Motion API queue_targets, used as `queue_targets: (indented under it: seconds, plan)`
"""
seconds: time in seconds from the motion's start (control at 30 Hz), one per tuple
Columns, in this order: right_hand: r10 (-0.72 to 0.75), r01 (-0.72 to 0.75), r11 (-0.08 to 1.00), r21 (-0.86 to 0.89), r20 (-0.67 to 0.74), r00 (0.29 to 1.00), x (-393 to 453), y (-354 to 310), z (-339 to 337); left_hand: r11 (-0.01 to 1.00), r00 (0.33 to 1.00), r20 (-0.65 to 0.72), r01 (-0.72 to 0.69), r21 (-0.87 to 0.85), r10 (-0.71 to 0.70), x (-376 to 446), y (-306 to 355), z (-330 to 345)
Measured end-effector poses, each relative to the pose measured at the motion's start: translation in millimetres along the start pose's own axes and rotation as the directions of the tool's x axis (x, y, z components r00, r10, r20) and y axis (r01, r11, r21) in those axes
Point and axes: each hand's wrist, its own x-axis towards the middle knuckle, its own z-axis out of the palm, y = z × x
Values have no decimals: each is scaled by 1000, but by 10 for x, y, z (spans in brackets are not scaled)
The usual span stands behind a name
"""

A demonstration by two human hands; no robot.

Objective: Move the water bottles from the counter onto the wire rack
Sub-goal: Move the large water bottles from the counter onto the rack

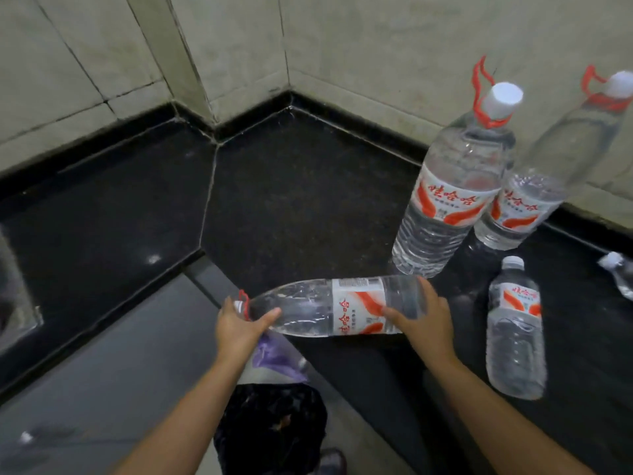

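Note:
I hold a large clear water bottle (329, 305) with a red-and-white label sideways over the front edge of the black counter (291, 200). My left hand (239, 325) grips its neck by the red carry loop. My right hand (423, 318) grips its base end. Two more large bottles stand upright at the right: one (452, 186) nearer me, the other (548, 173) against the wall. A small bottle (515, 329) stands near the front right. Another small bottle (620, 275) lies at the right edge of view. No wire rack is in view.
Tiled walls (359, 46) close the counter's back corner. The floor (102, 371) lies below at the left. My dark patterned clothing (270, 426) and a shoe (330, 459) show beneath the held bottle.

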Motion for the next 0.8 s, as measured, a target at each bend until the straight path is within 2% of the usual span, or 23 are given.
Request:
queue_targets:
  seconds: [0.13, 0.33, 0.47, 0.6, 0.8]
  plan:
    - [28, -28, 1000, -12, -25, 999, -28, 51, 28, 999, 997, 72, -36, -35, 39, 58, -172, 1]
    - [78, -77, 997, 18, -69, 995, -77, 1, 55, 978, 989, 35, -135, -158, 142, 19, -137, -3]
    - [132, -130, 991, 25, -114, 985, -122, -50, 14, 979, 988, 38, -142, -146, 149, 99, -96, -13]
    - [177, -169, 984, 57, -189, 966, -307, 4, -172, 964, 969, 94, -210, -164, 227, 4, 70, 19]
    - [166, -123, 984, 130, -411, 896, -737, -17, -880, 889, 884, 188, -373, -266, 427, -422, 655, 245]
